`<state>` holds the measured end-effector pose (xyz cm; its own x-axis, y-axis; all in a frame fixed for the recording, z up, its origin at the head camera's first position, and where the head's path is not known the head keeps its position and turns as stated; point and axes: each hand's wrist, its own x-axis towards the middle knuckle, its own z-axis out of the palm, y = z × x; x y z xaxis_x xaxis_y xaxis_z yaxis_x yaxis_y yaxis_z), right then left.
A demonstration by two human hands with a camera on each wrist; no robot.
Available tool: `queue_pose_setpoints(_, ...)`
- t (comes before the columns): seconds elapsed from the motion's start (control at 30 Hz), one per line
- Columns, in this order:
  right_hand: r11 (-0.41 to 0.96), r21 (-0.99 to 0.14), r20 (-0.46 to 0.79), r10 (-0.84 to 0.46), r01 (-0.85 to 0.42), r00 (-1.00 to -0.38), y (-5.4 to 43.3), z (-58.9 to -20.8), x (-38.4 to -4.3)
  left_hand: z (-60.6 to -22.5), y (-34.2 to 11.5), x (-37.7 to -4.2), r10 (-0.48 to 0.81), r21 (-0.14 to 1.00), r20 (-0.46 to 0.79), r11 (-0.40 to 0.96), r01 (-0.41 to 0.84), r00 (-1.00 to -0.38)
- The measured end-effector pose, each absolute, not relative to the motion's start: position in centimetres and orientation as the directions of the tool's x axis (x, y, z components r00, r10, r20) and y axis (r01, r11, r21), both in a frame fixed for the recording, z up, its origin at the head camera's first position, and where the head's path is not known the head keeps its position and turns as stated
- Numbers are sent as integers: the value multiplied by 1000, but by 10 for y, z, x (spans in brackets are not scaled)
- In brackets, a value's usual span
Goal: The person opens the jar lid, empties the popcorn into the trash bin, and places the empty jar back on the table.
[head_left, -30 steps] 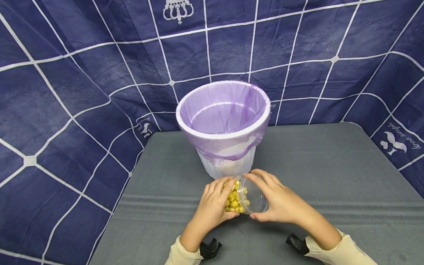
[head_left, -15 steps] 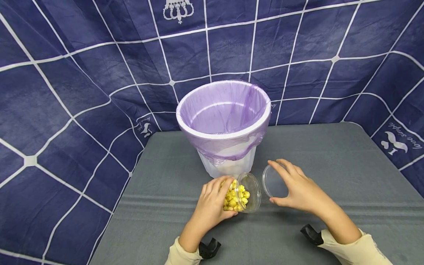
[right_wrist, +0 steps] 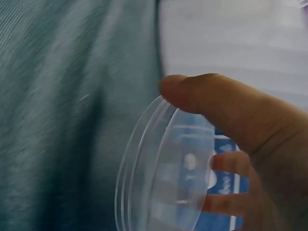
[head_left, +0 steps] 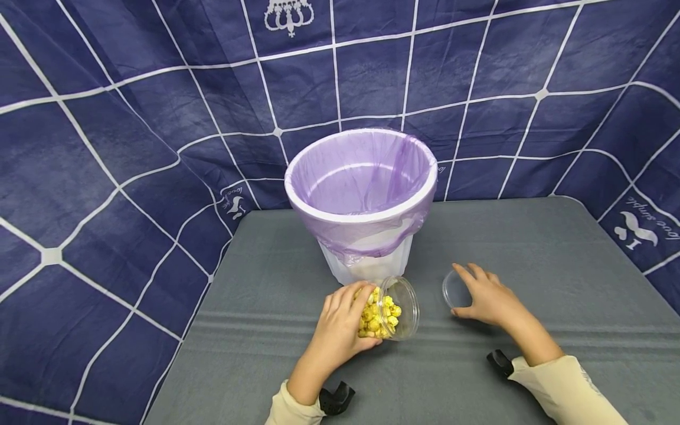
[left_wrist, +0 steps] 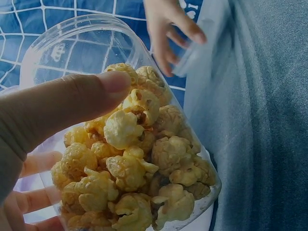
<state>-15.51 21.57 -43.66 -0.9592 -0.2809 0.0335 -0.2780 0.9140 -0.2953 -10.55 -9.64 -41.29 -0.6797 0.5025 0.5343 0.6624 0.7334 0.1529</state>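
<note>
Nearest the viewer and in front of the bin, cream sleeves [head_left: 568,383] are showing at a person's wrists. Just in front of the bin, the left hand [head_left: 340,321] is gripping a clear jar [head_left: 406,310], thumb and fingers curling round it; the jar is tipping sideways, its uncovered mouth facing right, with yellow popcorn [left_wrist: 130,163] filling its lower part. Right of the bin's front, the right hand [head_left: 491,302] is pinching a clear lid [head_left: 453,290] by its edges (thumb and fingers spreading wide). The white bin [head_left: 366,271] is standing upright, wearing a purple bag [head_left: 353,192]. Behind the bin, a blue checked cloth [head_left: 489,65] is hanging.
</note>
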Motion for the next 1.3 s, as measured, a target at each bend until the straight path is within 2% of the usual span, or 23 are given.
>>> queue_pose_setpoints(0.37, 927, -299, -71, -259, -227, -963, 225, -463, -163, -413, -96, -105, 502, 153, 526, 738, 657, -686)
queue_pose_setpoints(0.47, 924, -307, -59, -257, -228, -965, 227, -463, -164, -413, -96, -105, 503, 154, 522, 739, 656, -689)
queue_pose_setpoints(0.7, 887, -369, 111, -255, -278, -960, 224, -434, -171, -413, -97, -105, 499, 151, 529, 741, 654, -687)
queue_pose_setpoints(0.93, 720, -592, 360, -165, -362, -918, 214, -387, -181, -413, -97, -105, 497, 159, 528, 739, 655, -689)
queue_pose_setpoints(1.1, 542, -722, 428, -138, -430, -893, 207, -351, -192, -413, -97, -104, 495, 155, 521, 746, 647, -695)
queue_pose_setpoints(1.3, 409, -792, 438, -137, -454, -888, 194, -313, -209, -413, -97, -103, 493, 158, 519, 748, 645, -699)
